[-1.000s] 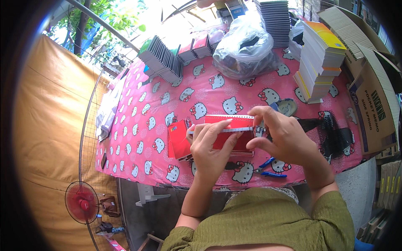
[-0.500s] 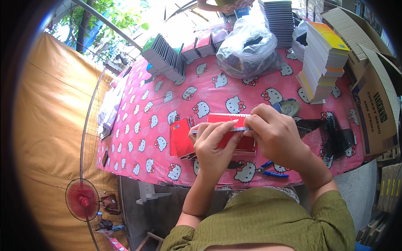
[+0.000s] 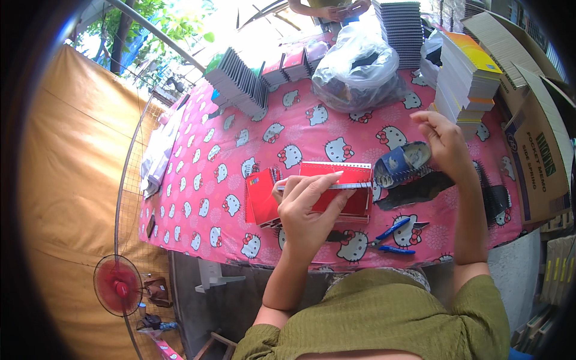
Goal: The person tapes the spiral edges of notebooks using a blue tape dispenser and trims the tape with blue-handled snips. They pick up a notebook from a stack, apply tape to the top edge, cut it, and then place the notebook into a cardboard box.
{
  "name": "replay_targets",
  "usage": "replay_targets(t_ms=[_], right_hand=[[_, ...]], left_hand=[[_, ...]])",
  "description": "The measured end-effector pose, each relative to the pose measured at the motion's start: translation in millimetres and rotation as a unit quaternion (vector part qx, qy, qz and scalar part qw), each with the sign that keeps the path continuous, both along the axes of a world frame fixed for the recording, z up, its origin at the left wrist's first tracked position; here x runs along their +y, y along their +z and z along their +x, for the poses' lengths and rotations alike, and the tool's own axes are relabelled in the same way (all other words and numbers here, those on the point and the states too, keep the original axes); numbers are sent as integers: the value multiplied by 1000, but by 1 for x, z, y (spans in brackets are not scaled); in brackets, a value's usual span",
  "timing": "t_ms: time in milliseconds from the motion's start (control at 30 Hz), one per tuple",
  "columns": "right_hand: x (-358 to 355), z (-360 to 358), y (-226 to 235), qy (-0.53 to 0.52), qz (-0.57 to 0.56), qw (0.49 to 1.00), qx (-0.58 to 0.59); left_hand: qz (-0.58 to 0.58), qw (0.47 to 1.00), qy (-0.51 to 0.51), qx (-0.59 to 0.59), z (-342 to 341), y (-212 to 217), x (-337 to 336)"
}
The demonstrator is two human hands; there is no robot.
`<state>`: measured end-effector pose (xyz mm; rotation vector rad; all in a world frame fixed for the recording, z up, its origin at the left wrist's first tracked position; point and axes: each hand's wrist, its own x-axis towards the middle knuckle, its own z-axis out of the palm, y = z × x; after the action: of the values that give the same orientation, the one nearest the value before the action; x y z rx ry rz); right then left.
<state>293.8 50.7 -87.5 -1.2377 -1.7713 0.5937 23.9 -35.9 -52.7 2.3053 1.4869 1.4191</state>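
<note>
My left hand (image 3: 307, 209) grips a red-covered notebook (image 3: 354, 186), its perforated edge turned up, above other red notebooks (image 3: 264, 195) near the table's front. Fingers lie on one side and the thumb on the other. My right hand (image 3: 445, 143) is raised to the right, off the notebook, with fingers apart and slightly bent and nothing visible in it. Below it lie a blue slipper-like item (image 3: 401, 163) and dark strips of binding coils (image 3: 423, 191). Blue-handled pliers (image 3: 393, 238) rest open in front.
A pink cartoon-print cloth (image 3: 234, 174) covers the table. Stacks of spiral notebooks (image 3: 240, 81), a plastic bag (image 3: 354, 75) and a tall yellow-topped stack (image 3: 465, 78) stand farther back. Cardboard boxes (image 3: 537, 144) flank the right side. Another person's hands (image 3: 342, 11) are at the far edge.
My right hand has let go of the notebook edge and moved right and up, uncovering the slipper-like item and dark coils. My left hand keeps its hold.
</note>
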Motion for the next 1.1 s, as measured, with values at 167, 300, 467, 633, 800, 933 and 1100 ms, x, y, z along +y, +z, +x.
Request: replay_targets(t_ms=[167, 300, 467, 633, 800, 933, 1100], right_hand=[[3, 35, -114, -22, -55, 953, -297], [10, 41, -139, -21, 93, 932, -351], [31, 41, -131, 96, 19, 918, -384], [32, 9, -55, 58, -93, 976, -187], [20, -14, -5, 410, -67, 848, 330], [35, -12, 12, 319, -50, 942, 91], [23, -38, 37, 278, -5, 960, -20]], left_hand=[[34, 999, 6, 11, 0, -4, 6], [31, 999, 24, 25, 0, -7, 8], [34, 999, 11, -17, 9, -4, 12], [32, 999, 8, -9, 3, -11, 10], [-15, 999, 24, -31, 9, -5, 9], [-35, 998, 28, -48, 9, -3, 11], [-76, 992, 28, -93, 9, 1, 11]])
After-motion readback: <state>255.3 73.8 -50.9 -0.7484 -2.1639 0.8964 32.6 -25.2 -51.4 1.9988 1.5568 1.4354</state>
